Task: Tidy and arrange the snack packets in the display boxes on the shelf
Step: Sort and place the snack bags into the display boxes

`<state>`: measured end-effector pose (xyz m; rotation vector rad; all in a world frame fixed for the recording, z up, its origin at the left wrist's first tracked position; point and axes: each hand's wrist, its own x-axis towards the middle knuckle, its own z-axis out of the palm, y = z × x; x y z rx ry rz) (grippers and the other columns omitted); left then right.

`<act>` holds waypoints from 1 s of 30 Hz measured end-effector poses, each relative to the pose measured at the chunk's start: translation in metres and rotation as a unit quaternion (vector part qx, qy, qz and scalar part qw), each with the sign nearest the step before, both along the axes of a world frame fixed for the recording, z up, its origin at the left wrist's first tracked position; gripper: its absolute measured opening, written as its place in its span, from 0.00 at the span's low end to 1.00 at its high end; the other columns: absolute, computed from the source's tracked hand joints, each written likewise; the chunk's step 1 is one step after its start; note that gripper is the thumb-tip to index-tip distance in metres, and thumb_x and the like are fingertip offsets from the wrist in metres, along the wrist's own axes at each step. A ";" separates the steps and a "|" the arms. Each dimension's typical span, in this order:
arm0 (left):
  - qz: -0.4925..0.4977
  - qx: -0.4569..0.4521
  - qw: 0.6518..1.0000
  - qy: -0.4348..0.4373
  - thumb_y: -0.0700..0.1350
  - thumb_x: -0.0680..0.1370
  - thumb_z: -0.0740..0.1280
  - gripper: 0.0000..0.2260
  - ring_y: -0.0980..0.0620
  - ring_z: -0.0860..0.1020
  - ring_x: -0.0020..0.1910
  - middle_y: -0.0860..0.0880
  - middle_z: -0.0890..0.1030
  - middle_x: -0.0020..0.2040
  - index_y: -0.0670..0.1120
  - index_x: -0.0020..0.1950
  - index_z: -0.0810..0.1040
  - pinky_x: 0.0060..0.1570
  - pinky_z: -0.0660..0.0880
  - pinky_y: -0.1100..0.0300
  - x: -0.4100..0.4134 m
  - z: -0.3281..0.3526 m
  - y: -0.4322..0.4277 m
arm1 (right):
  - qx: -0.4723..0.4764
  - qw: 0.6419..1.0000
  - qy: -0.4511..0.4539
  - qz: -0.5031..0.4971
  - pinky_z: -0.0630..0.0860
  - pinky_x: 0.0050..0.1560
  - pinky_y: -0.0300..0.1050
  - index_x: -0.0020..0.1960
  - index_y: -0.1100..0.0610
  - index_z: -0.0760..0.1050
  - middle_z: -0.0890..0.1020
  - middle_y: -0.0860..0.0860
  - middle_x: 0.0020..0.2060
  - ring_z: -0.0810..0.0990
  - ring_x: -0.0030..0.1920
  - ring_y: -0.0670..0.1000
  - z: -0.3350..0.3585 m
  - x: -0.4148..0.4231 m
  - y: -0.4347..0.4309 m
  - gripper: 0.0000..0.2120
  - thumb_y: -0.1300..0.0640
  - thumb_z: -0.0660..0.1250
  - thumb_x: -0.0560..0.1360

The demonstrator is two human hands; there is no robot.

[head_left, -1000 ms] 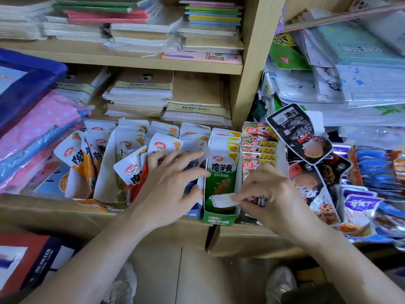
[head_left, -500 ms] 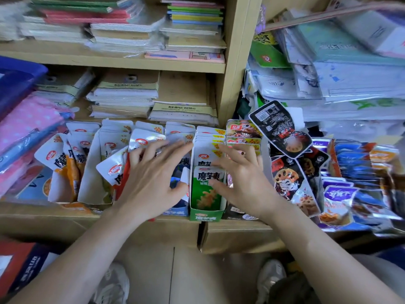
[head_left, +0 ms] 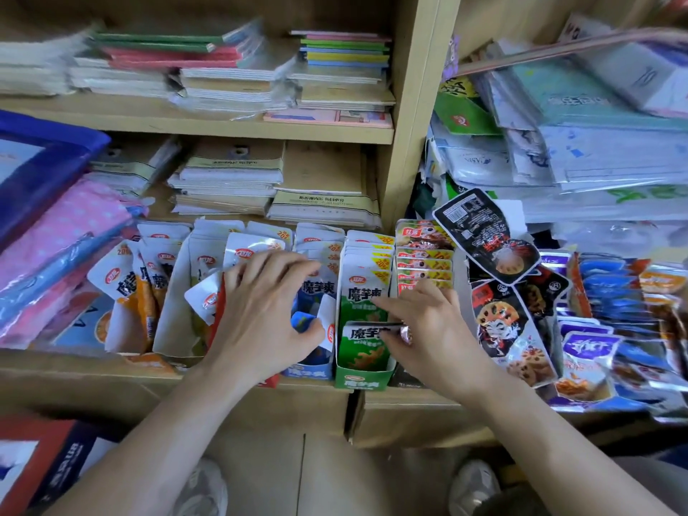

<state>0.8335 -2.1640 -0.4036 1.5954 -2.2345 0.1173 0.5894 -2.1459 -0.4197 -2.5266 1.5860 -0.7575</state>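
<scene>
A row of display boxes with white snack packets stands on the wooden shelf [head_left: 93, 370]. My left hand [head_left: 268, 310] lies spread over the packets of the blue display box [head_left: 309, 372] and the red packets beside it, its thumb against a blue packet [head_left: 302, 321]. My right hand [head_left: 424, 325] is at the green display box [head_left: 363, 381]. Its forefinger reaches across the second green packet, and thumb and fingers pinch the top right corner of the front green packet [head_left: 363, 346]. Orange packets [head_left: 137, 288] lean loosely at the left.
Red-and-yellow packets [head_left: 424, 255] stand right of the green box. Black packets [head_left: 495, 314] and blue ones [head_left: 610, 292] lie in a loose heap further right. Stacked notebooks [head_left: 223, 180] fill the shelf behind. A pink dotted bag [head_left: 63, 232] sits at the left.
My right hand went from holding a white packet edge, to pressing flat on the green packets, to pinching the front one. My left hand stayed on the blue box's packets.
</scene>
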 end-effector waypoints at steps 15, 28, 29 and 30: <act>-0.011 0.017 1.000 -0.007 0.61 0.68 0.60 0.29 0.48 0.70 0.59 0.55 0.74 0.55 0.54 0.68 0.77 0.55 0.62 0.52 0.000 0.000 -0.007 | 0.047 0.998 0.038 -0.021 0.63 0.60 0.56 0.72 0.46 0.70 0.66 0.43 0.75 0.59 0.72 0.55 0.003 0.006 -0.019 0.29 0.41 0.68 0.73; -0.005 0.072 0.993 -0.095 0.64 0.68 0.48 0.42 0.51 0.61 0.67 0.57 0.66 0.77 0.54 0.82 0.55 0.60 0.59 0.51 -0.004 0.010 -0.025 | 0.071 0.996 -0.027 0.038 0.63 0.49 0.53 0.51 0.47 0.84 0.78 0.41 0.43 0.66 0.50 0.53 0.020 0.002 -0.043 0.06 0.54 0.75 0.75; -0.003 0.072 0.993 -0.094 0.64 0.68 0.49 0.42 0.51 0.61 0.66 0.57 0.69 0.74 0.53 0.82 0.55 0.60 0.59 0.51 -0.003 0.010 -0.024 | 0.043 0.998 -0.028 0.046 0.60 0.47 0.51 0.48 0.47 0.85 0.78 0.39 0.41 0.65 0.49 0.53 0.022 0.003 -0.037 0.03 0.53 0.76 0.74; -0.001 0.071 0.993 -0.094 0.64 0.68 0.49 0.42 0.50 0.62 0.66 0.57 0.71 0.71 0.53 0.82 0.57 0.60 0.60 0.51 -0.003 0.010 -0.023 | 0.027 0.998 -0.026 0.059 0.59 0.46 0.51 0.46 0.46 0.85 0.78 0.38 0.40 0.65 0.49 0.51 0.023 0.001 -0.030 0.02 0.52 0.76 0.74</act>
